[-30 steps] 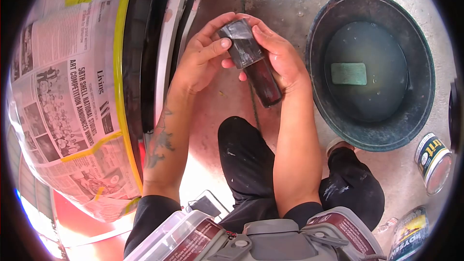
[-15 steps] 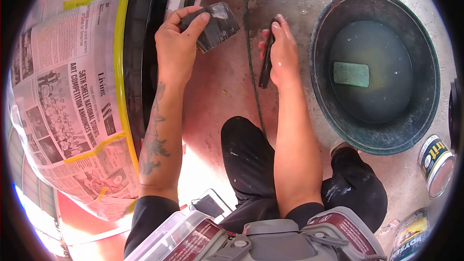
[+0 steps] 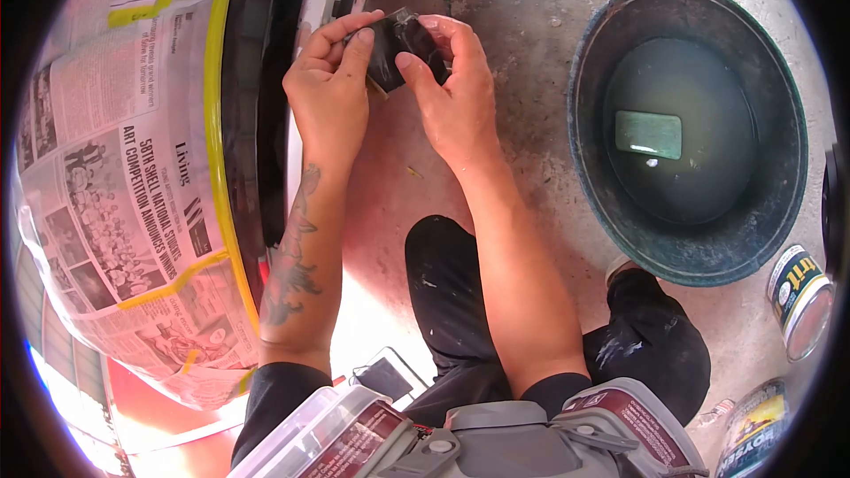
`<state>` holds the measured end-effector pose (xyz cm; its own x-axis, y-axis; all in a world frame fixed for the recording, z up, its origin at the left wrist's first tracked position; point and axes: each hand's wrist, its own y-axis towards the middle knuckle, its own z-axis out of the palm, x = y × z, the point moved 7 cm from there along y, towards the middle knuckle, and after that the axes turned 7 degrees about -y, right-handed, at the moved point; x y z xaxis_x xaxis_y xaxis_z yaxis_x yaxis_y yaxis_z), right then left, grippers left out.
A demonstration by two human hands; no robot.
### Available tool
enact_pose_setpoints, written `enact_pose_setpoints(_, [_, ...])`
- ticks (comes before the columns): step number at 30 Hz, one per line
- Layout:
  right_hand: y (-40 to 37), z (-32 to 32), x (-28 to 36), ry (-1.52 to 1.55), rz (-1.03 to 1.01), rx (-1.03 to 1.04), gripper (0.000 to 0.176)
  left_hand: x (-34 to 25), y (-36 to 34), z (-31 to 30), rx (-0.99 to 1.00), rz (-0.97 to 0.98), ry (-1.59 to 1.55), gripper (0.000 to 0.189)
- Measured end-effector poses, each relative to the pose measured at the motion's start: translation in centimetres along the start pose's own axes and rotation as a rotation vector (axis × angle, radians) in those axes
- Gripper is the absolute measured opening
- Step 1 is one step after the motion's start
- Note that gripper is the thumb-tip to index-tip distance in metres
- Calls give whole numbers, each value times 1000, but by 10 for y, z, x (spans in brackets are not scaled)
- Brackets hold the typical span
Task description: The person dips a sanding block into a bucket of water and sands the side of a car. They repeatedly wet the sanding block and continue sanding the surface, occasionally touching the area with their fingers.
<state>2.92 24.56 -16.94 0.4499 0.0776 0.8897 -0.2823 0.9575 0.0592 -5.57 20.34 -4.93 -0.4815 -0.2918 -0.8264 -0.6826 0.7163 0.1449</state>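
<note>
In front of the car body, my two hands meet over a piece of wet black sandpaper. My left hand pinches its left side between thumb and fingers. The fingers of my right hand curl round a dark flat block against the sheet's right side, with the thumb across the front. Much of the block is hidden by the fingers and the sheet. Pale smears show on the sandpaper's surface.
To the left, a car panel is masked with newspaper and yellow tape. At right stands a black tub of cloudy water with a green block in it. Paint cans stand beyond it.
My right hand has moved left with the dark block, from beside the tub to the sandpaper in my left hand. My left hand has hardly moved.
</note>
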Motion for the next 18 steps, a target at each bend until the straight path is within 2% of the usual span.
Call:
enact_pose_setpoints(10, [1, 1, -2, 44, 18, -25, 37, 2, -7, 6, 31, -21, 13, 23])
enact_pose_setpoints(13, [-3, 4, -15, 326, 317, 10, 33, 2, -10, 15, 123, -200, -454, 32])
enact_pose_setpoints(18, [-6, 11, -19, 620, 380, 83, 29, 18, -6, 2, 263, -274, -399, 39])
